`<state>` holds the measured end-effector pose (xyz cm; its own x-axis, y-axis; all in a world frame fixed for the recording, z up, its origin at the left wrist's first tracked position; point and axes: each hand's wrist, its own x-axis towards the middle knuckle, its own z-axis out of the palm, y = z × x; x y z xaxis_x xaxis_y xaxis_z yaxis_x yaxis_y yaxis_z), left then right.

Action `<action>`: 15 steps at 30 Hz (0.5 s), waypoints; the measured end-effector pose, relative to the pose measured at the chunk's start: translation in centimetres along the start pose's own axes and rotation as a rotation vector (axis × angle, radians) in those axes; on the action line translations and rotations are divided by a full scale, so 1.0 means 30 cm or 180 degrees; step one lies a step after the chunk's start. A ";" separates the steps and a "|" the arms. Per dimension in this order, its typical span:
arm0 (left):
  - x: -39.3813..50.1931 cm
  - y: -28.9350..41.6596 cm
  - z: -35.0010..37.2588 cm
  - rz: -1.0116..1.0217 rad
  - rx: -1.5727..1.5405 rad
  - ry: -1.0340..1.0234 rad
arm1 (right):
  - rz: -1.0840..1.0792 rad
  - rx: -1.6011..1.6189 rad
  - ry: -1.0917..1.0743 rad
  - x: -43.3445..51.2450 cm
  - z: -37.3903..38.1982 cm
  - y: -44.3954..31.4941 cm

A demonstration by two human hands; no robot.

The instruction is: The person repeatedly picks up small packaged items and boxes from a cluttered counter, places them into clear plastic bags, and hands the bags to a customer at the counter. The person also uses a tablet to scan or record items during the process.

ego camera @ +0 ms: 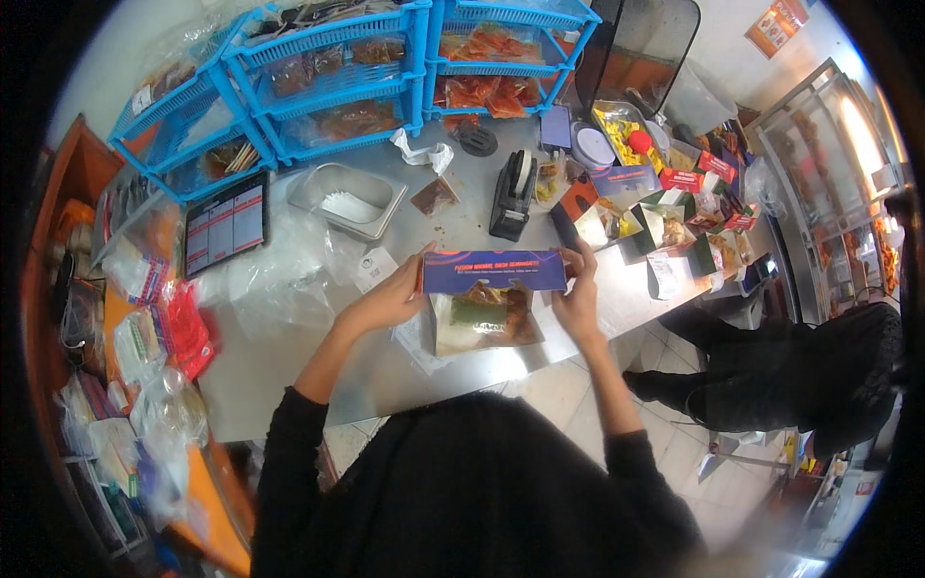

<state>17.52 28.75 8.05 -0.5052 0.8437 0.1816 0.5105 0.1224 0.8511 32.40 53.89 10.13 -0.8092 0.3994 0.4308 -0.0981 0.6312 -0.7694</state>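
Observation:
Between my two hands is a paper food box (pixel 493 272) with a purple printed flap standing up along its far side. Its open front shows food, including a green wrapped packet (pixel 478 313) and browned pieces beside it. My left hand (pixel 389 295) grips the box's left side, and my right hand (pixel 578 292) holds the right side with its fingers at the flap's end. Under the box's left part lies a printed paper slip (pixel 419 344), partly covered. Just beyond the box, a black tape dispenser (pixel 513 195) stands on the steel table (pixel 289 383).
Several filled food boxes (pixel 668 224) crowd the table's right side. A steel pan (pixel 350 199), clear plastic bags (pixel 267 267) and a tablet (pixel 227 222) lie to the left. Blue racks (pixel 325 101) line the back. A person in dark clothes (pixel 795 368) is at the right.

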 end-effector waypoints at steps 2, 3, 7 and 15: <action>-0.051 0.009 0.019 -0.0417 -0.0144 -0.0481 | -0.0037 -0.0395 -0.0627 -0.009 -0.066 0.045; -0.082 0.012 0.035 -0.0331 -0.0200 -0.0534 | -0.0511 -0.0892 -0.1077 -0.034 -0.089 0.067; -0.206 0.033 0.146 0.0354 0.1558 -0.0337 | -0.1748 -0.1997 -0.2086 -0.211 -0.118 0.109; -0.252 0.032 0.368 -0.1224 -0.0731 0.0657 | -0.1520 -0.1582 -0.2499 -0.080 0.054 0.038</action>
<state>29.52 28.27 2.05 -0.7661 0.6359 -0.0930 0.1050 0.2667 0.9581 33.29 52.56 7.45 -0.9154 -0.3956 0.0744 -0.4014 0.8832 -0.2424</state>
